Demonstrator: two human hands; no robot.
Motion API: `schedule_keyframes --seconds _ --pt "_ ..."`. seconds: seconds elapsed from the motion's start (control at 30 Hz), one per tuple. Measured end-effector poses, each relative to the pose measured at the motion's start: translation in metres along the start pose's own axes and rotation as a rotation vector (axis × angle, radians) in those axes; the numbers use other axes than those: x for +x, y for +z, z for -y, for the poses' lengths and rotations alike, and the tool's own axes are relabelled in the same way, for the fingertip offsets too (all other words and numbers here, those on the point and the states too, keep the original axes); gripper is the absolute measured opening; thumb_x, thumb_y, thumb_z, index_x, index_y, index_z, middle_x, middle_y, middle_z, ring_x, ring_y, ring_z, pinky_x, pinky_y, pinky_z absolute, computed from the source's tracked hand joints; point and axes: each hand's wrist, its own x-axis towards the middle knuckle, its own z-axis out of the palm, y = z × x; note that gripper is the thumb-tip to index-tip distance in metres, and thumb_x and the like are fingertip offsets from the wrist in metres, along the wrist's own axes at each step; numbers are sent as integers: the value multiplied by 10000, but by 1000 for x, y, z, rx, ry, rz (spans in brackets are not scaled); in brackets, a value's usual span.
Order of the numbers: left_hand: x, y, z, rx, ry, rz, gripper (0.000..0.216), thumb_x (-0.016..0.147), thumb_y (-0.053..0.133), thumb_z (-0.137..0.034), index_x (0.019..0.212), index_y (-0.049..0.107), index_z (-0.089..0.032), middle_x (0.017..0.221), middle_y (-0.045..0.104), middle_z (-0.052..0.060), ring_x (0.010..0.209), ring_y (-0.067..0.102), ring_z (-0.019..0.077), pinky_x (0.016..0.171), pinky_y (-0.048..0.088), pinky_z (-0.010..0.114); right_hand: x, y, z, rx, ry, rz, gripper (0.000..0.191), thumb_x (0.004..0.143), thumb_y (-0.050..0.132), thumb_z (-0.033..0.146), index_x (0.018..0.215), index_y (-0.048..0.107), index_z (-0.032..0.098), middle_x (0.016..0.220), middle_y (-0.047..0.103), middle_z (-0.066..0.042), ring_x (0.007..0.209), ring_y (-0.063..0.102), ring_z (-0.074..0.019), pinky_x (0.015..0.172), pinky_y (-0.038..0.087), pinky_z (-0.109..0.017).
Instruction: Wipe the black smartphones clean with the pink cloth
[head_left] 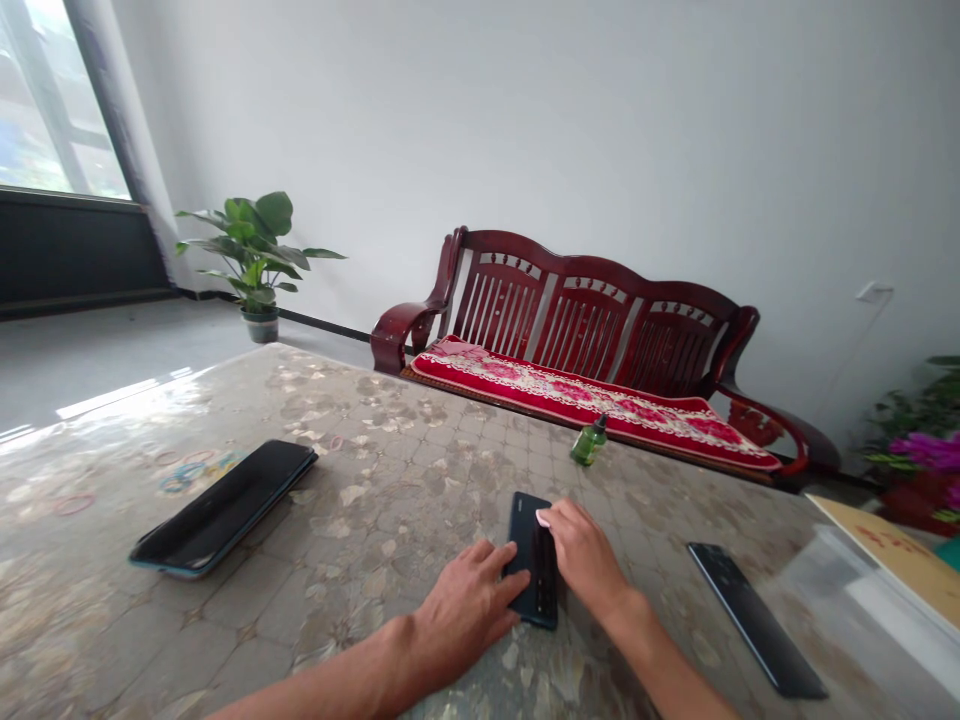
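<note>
A dark phone (534,558) lies flat on the patterned table (390,500), back side up. My left hand (469,605) rests on the table with its fingers stretched onto the phone's left edge. My right hand (585,558) lies along the phone's right edge, fingers curled over it with a fingertip on the upper part. Both hands touch the phone and it stays on the table.
A larger black device (225,507) lies at the left, a black phone (754,617) at the right. A small green bottle (589,441) stands near the far edge. Coloured rubber bands (187,475) lie at the left. A red wooden bench (585,350) stands behind, and a cardboard sheet (900,555) sits at the right.
</note>
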Motion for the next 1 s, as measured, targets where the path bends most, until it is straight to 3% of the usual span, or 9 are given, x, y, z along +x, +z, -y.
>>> schedule_keyframes --seconds 0.13,0.37,0.63,0.87,1.0 --pt "0 1 2 3 -10 -1 371 922 580 -328 1291 544 -298 1340 524 59 1092 528 252 985 457 390 17 6 8 -61 17 2 309 881 439 45 980 672 222 931 640 -57 912 599 -196 838 472 -286" --pt "1 3 2 -1 -3 -15 315 913 599 -322 1225 569 -285 1305 538 48 1061 529 246 949 472 382 -5 -2 31 8 -72 57 346 885 408 21 996 667 222 935 619 -47 922 575 -190 810 462 -269" --pt "0 -2 1 0 -8 -14 348 908 612 -320 1250 552 -295 1312 536 47 1060 536 254 937 486 390 27 8 27 -18 28 22 292 894 442 62 953 681 218 929 646 -55 912 589 -183 862 457 -277" --pt "1 1 0 18 -16 -30 329 885 656 -334 1201 572 -293 1316 537 37 1060 538 248 935 485 392 -5 -6 39 131 -39 91 331 902 399 67 891 688 228 905 620 -43 886 586 -167 786 453 -252" --pt "0 3 -3 37 -53 -41 355 884 658 -306 1226 562 -299 1331 539 35 1074 540 252 946 482 403 -18 0 32 301 54 -17 347 904 399 98 974 706 243 894 633 -43 853 606 -163 778 471 -254"
